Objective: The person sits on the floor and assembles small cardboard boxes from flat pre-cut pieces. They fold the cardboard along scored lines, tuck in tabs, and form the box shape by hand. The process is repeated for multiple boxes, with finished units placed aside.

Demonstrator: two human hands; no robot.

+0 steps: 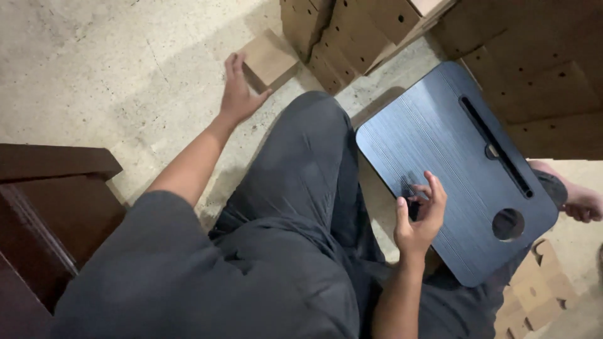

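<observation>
My left hand (237, 91) reaches out over the concrete floor with fingers spread, touching the edge of a small brown cardboard box (271, 59). My right hand (419, 213) hovers over a dark blue rectangular board (452, 125) that rests across my legs; its fingers are curled and apart, holding nothing. The board has a long narrow slot (496, 145) and a round hole (507, 224) near its far side.
Stacked brown cardboard boxes with punched holes (352, 31) stand ahead, more at the upper right (540, 69). A dark wooden piece of furniture (44, 201) is at the left. Flat cardboard pieces (534, 289) lie at the lower right. A bare foot (581, 204) shows at the right edge.
</observation>
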